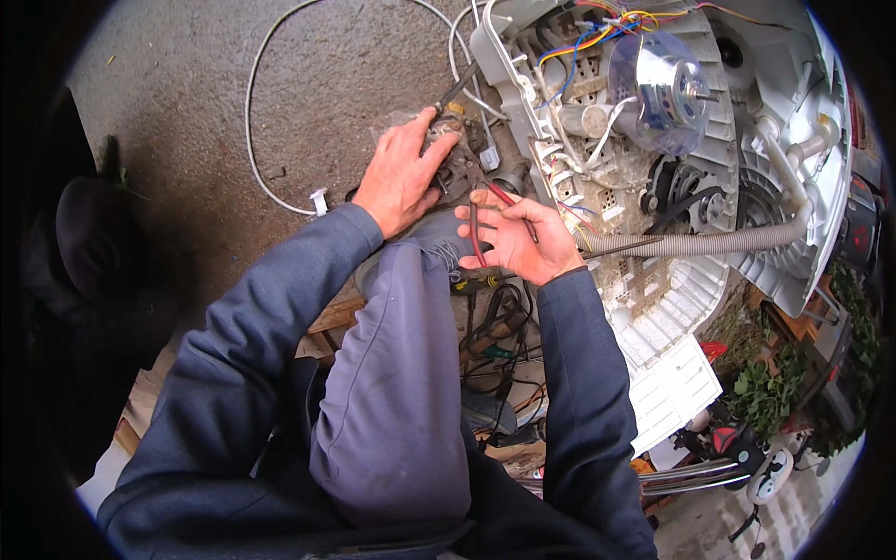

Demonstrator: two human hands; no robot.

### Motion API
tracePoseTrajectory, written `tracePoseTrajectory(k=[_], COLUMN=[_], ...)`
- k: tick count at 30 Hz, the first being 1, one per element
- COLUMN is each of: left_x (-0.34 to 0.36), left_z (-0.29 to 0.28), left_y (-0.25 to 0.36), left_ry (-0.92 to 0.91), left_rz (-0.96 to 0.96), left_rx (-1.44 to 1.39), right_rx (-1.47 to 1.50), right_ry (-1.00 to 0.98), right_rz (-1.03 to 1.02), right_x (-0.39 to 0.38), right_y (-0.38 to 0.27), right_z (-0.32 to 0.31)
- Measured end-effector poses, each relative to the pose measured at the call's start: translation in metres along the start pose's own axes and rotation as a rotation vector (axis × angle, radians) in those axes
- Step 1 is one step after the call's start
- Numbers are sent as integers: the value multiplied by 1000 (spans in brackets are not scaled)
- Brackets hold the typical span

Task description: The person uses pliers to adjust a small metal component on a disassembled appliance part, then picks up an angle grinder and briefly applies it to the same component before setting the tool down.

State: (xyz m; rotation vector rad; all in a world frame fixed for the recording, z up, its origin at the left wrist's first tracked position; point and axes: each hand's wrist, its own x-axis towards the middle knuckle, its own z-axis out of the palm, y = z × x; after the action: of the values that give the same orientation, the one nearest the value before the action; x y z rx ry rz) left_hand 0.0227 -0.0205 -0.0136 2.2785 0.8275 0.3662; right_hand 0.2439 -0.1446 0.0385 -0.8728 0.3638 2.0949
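Note:
My left hand (399,179) is wrapped over a dirty grey part (455,161), its fingertips on the part's upper side. A dark cable end or handle (457,86) sticks out beyond my index finger. My right hand (525,241) holds red-handled pliers (477,233) with the handles spread apart and the fingers loosely curled, palm partly up. The plier jaws reach the right side of the grey part; whether they grip anything is too small to tell. A grey shoe (437,241) with pale laces lies just below both hands.
An opened white appliance housing (644,317) fills the right, with a clear-covered motor (661,93), coloured wires (597,37) and a ribbed grey hose (709,243). A white cable (250,112) loops over the wet ground (187,84). Tools and dark cables (504,327) lie beside my knee.

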Motion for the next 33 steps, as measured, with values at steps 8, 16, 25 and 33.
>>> tracePoseTrajectory(k=[8,16,25,33], left_x=[-1,-2,6,8], left_z=[2,1,1,2], left_y=[1,3,7,5], left_ry=[11,-9,-34,-50], left_rz=[18,32,52,46], left_rx=[23,16,13,2], right_rx=[-161,-331,-578,-610], right_ry=[144,224,388,411], right_rz=[71,125,135,112], right_x=[-6,-5,-2,1], right_y=[-4,-17,-24,-25], right_z=[22,31,42,39])
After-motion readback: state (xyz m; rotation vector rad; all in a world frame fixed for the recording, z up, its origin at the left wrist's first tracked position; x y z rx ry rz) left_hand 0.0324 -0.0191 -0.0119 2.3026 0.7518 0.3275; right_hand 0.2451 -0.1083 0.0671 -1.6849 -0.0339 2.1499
